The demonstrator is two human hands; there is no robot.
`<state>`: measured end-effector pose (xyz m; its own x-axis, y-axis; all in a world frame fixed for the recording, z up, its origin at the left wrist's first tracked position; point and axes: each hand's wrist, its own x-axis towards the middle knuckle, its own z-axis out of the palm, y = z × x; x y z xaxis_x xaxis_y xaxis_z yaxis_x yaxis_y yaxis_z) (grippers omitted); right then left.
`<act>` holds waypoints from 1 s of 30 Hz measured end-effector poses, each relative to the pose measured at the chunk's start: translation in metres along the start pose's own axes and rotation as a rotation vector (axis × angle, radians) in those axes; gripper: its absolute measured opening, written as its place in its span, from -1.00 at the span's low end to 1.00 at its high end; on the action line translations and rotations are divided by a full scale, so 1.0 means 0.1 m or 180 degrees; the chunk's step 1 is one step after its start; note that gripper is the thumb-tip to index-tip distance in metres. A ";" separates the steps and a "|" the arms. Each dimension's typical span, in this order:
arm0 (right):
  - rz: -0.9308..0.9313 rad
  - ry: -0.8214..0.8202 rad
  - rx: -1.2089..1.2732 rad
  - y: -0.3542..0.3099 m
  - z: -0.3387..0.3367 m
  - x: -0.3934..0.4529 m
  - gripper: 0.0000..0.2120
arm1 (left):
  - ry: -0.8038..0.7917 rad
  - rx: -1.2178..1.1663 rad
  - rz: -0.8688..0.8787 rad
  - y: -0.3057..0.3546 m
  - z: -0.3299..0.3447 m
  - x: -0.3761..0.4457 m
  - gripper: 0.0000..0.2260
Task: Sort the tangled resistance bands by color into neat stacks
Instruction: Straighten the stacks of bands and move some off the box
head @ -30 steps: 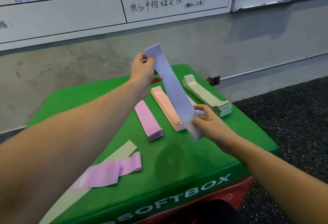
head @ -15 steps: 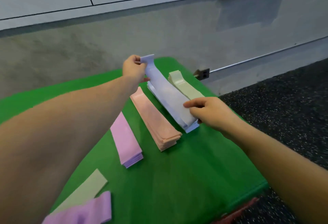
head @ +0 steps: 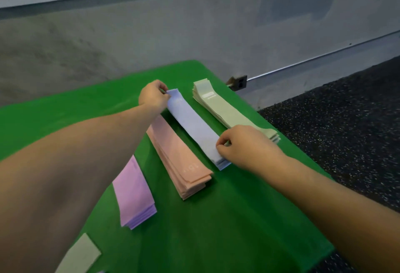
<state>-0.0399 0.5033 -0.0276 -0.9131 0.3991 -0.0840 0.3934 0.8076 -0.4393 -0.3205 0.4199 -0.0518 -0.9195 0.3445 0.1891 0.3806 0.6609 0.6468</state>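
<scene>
Four flat stacks of bands lie side by side on the green soft box point(head: 227, 218): pink-purple stack point(head: 134, 194), peach stack point(head: 179, 160), pale blue stack point(head: 194, 125) and light green stack point(head: 225, 108). The top pale blue band lies flat along its stack. My left hand point(head: 153, 97) pinches that band's far end. My right hand point(head: 244, 147) pinches its near end, beside the green stack's near end. A loose light green band point(head: 80, 255) lies at the box's near left, partly cut off by the frame.
A grey concrete wall point(head: 151, 34) rises just behind the box, with a whiteboard edge at the top. Dark speckled rubber floor point(head: 346, 125) lies to the right, past the box's right edge. A small metal bracket point(head: 238, 82) sits at the wall base.
The pale blue band, held up slanted in the air a second ago, has come down flat onto the blue stack. Both hands lowered with it, and the camera tilted down.
</scene>
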 end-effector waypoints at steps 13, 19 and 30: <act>-0.0576 0.0465 0.0078 -0.33 0.03 -0.32 -0.74 | -0.0103 -0.0010 0.0149 0.07 -0.39 -0.30 -0.69; -0.0951 0.0436 0.0096 -0.75 0.20 -0.58 -0.77 | -0.0093 -0.0354 0.0463 -0.11 -1.02 -0.96 -0.86; -0.1599 -0.0501 0.0256 -1.68 0.86 -1.13 -0.77 | -0.0922 -0.0058 0.0608 -1.22 -2.15 -2.68 -0.88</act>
<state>-0.0117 0.2853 -0.0218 -0.9944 -0.1032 0.0239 -0.1003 0.8441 -0.5267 -0.1420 0.1038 -0.0230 -0.7648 0.6376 0.0922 0.5391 0.5551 0.6335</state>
